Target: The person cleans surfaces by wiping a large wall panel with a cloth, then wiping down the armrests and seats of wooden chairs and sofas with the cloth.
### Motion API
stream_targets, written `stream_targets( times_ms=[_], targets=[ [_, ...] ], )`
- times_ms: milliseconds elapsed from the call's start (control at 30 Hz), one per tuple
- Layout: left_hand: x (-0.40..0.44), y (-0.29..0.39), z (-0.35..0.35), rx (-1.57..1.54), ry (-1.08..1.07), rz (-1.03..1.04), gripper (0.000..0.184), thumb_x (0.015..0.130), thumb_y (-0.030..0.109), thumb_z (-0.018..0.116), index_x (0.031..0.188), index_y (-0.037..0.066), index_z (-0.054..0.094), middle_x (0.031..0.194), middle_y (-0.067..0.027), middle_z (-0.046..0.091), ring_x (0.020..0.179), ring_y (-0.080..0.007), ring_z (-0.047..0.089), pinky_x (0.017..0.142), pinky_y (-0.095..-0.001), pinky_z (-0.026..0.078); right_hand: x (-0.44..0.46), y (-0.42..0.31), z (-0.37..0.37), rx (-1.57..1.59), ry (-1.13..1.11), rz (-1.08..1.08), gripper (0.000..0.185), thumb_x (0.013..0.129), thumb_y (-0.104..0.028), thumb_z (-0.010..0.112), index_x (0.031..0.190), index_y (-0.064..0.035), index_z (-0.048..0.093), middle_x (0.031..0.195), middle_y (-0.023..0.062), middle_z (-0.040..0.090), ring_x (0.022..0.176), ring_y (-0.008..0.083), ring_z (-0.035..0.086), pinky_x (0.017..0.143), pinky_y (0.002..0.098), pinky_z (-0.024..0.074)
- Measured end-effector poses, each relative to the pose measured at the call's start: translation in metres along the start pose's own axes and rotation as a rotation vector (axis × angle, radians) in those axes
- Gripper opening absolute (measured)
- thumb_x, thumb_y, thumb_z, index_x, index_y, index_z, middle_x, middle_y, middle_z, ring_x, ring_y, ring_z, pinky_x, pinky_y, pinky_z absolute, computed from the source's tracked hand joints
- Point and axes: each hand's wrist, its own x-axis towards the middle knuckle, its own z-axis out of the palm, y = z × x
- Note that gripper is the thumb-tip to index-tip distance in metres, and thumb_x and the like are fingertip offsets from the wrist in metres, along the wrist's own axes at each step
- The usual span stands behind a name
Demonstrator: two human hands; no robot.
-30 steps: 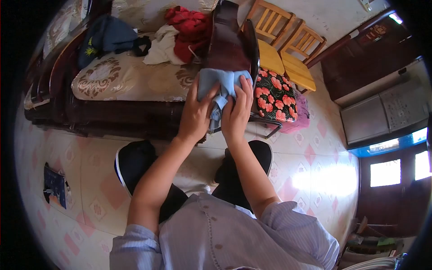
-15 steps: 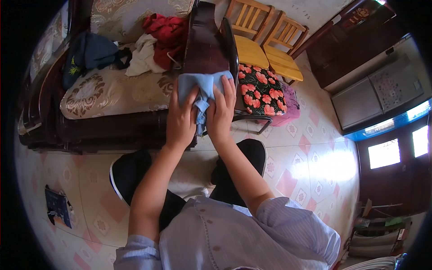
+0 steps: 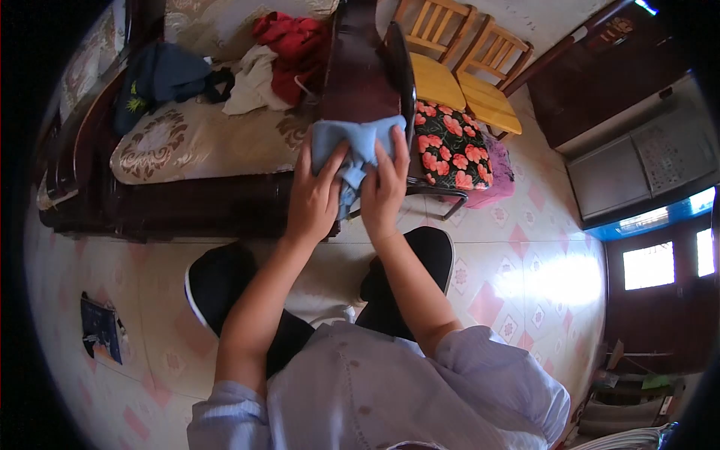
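Note:
A light blue cloth (image 3: 358,135) lies spread and bunched at the near end of the dark wooden sofa armrest (image 3: 365,86). My left hand (image 3: 313,196) grips its left side, fingers pressed on the fabric. On the other side, my right hand (image 3: 384,191) presses and grips the cloth's right edge. Between the hands, a crumpled part of the cloth hangs down past the armrest's end. The cloth hides the surface beneath it.
Left of the armrest, the patterned sofa cushion (image 3: 202,150) holds a red garment (image 3: 292,52), a white cloth (image 3: 255,82) and a dark bag-like item (image 3: 169,71). A floral seat cushion (image 3: 454,146) and yellow wooden chairs (image 3: 487,101) stand right. A dark blue printed item (image 3: 101,330) lies on the floor.
The view has shifted, so the room's furniture appears slightly farther right and higher. Both hands stay on the blue cloth at the armrest's near end.

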Motion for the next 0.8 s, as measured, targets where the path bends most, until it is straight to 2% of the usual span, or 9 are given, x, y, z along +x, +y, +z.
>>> stream_targets(
  times_ms=[133, 233, 333, 400, 433, 500, 533, 700, 800],
  targets=[
    [0.015, 0.006, -0.001, -0.100, 0.080, 0.056, 0.049, 0.088, 0.008, 0.049, 0.136, 0.014, 0.051, 0.148, -0.0298, 0.024, 0.134, -0.0482, 0.031, 0.108, -0.0489, 0.031, 0.005, -0.004, -0.002, 0.040, -0.001, 0.039, 0.046, 0.078, 0.011, 0.048, 0.121, 0.0004, 0.061, 0.142, 0.0219, 0.043, 0.133, 0.0382, 0.040, 0.110, 0.0416, 0.0305],
    [0.007, 0.009, 0.005, -0.057, 0.124, 0.038, 0.048, 0.087, 0.006, 0.050, 0.135, 0.011, 0.052, 0.148, -0.0299, 0.024, 0.134, -0.0486, 0.030, 0.109, -0.0494, 0.030, -0.003, -0.002, -0.001, -0.032, 0.021, 0.005, 0.045, 0.077, 0.011, 0.049, 0.118, -0.0001, 0.063, 0.141, 0.0223, 0.044, 0.128, 0.0386, 0.045, 0.108, 0.0424, 0.0333],
    [-0.022, 0.003, 0.012, 0.085, 0.125, 0.066, 0.047, 0.084, 0.002, 0.051, 0.131, 0.002, 0.052, 0.146, -0.0264, 0.028, 0.132, -0.0467, 0.033, 0.108, -0.0490, 0.031, -0.030, 0.004, 0.003, -0.158, 0.069, -0.079, 0.041, 0.075, 0.012, 0.051, 0.111, -0.0006, 0.065, 0.132, 0.0223, 0.048, 0.119, 0.0371, 0.050, 0.101, 0.0414, 0.0390],
    [-0.041, 0.002, 0.008, 0.187, 0.112, 0.127, 0.046, 0.083, -0.001, 0.053, 0.129, -0.004, 0.051, 0.141, -0.0210, 0.036, 0.123, -0.0426, 0.040, 0.104, -0.0481, 0.034, -0.056, 0.005, 0.006, -0.119, 0.115, 0.061, 0.034, 0.072, 0.013, 0.053, 0.100, -0.0014, 0.064, 0.121, 0.0210, 0.051, 0.110, 0.0345, 0.051, 0.093, 0.0395, 0.0425],
    [-0.051, -0.001, 0.007, 0.191, 0.108, 0.118, 0.046, 0.083, -0.001, 0.053, 0.129, -0.004, 0.051, 0.141, -0.0210, 0.036, 0.123, -0.0426, 0.040, 0.104, -0.0481, 0.034, -0.069, 0.006, 0.009, -0.116, 0.107, 0.067, 0.034, 0.072, 0.013, 0.053, 0.100, -0.0014, 0.064, 0.121, 0.0210, 0.051, 0.110, 0.0345, 0.051, 0.093, 0.0395, 0.0425],
    [-0.071, -0.012, 0.011, 0.085, -0.022, 0.080, 0.047, 0.082, -0.001, 0.055, 0.128, -0.006, 0.049, 0.139, -0.0189, 0.039, 0.116, -0.0395, 0.044, 0.099, -0.0467, 0.038, -0.094, 0.010, 0.016, -0.045, 0.020, 0.160, 0.029, 0.071, 0.013, 0.055, 0.095, -0.0022, 0.061, 0.113, 0.0192, 0.051, 0.106, 0.0330, 0.051, 0.087, 0.0380, 0.0431],
    [-0.077, -0.017, 0.013, 0.099, -0.026, 0.059, 0.046, 0.082, -0.001, 0.054, 0.128, -0.007, 0.049, 0.136, -0.0166, 0.042, 0.113, -0.0371, 0.045, 0.097, -0.0450, 0.039, -0.106, 0.015, 0.020, 0.002, -0.043, 0.245, 0.029, 0.072, 0.011, 0.057, 0.097, -0.0025, 0.060, 0.114, 0.0190, 0.051, 0.107, 0.0346, 0.051, 0.089, 0.0389, 0.0432],
    [-0.089, -0.057, 0.015, 0.341, -0.114, -0.023, 0.048, 0.082, 0.002, 0.055, 0.129, -0.005, 0.048, 0.138, -0.0143, 0.042, 0.112, -0.0358, 0.046, 0.098, -0.0430, 0.040, -0.118, 0.037, 0.045, -0.084, -0.137, 0.254, 0.027, 0.077, 0.006, 0.061, 0.102, -0.0037, 0.061, 0.116, 0.0197, 0.051, 0.106, 0.0375, 0.051, 0.091, 0.0436, 0.0426],
    [-0.089, -0.077, 0.015, 0.452, -0.152, -0.127, 0.050, 0.082, 0.006, 0.056, 0.130, -0.004, 0.048, 0.139, -0.0160, 0.042, 0.118, -0.0380, 0.044, 0.098, -0.0465, 0.039, -0.106, 0.032, 0.066, -0.182, -0.239, 0.223, 0.032, 0.079, 0.003, 0.060, 0.110, -0.0065, 0.061, 0.125, 0.0188, 0.048, 0.113, 0.0395, 0.047, 0.097, 0.0468, 0.0393]
  ],
)
